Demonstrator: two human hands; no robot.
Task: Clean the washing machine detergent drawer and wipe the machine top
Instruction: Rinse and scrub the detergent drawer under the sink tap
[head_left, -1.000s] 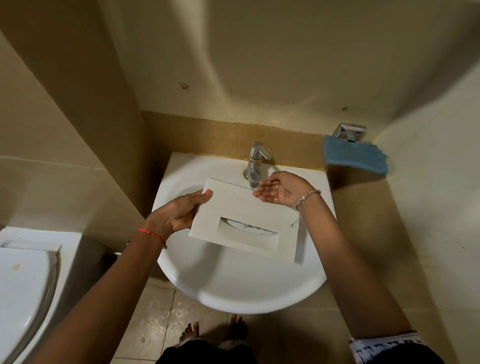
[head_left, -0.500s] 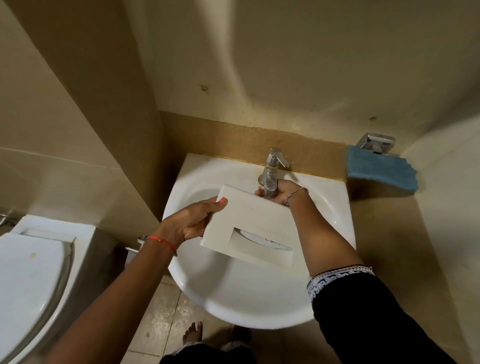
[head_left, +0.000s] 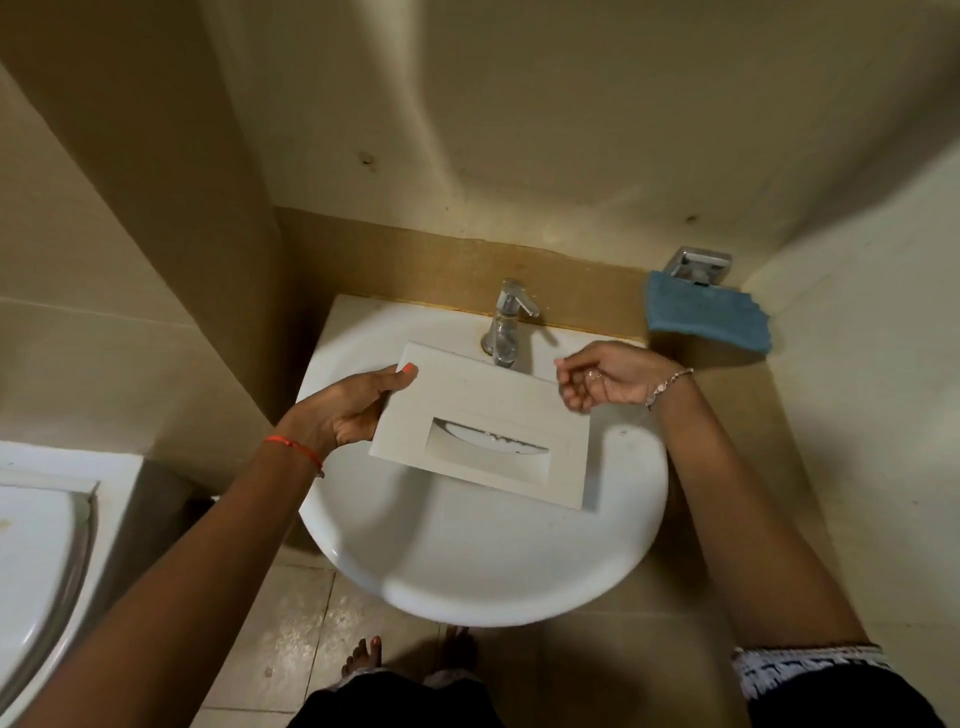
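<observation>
A white detergent drawer (head_left: 483, 415) is held flat over a white wash basin (head_left: 467, 561), its front panel with the recessed handle turned up toward the camera and its far edge reaching just under the spout of the chrome tap (head_left: 506, 325). The left hand (head_left: 345, 410) has the drawer by its left edge, thumb lying on the top face and the fingers curled underneath, so its grip is closed on the drawer. The right hand (head_left: 605, 382) hangs just beside the drawer's far right corner, to the right of the tap, palm turned partly up, fingers loosely curled and holding nothing; whether a fingertip touches the drawer cannot be told. A red thread circles the left wrist and a beaded bracelet the right. On the wall to the far right of the basin a blue cloth (head_left: 709, 317) is draped over a chrome holder (head_left: 698, 266). At the near left edge sits part of a white toilet (head_left: 36, 551), and bare toes show on the tiled floor (head_left: 291, 639) below the basin
</observation>
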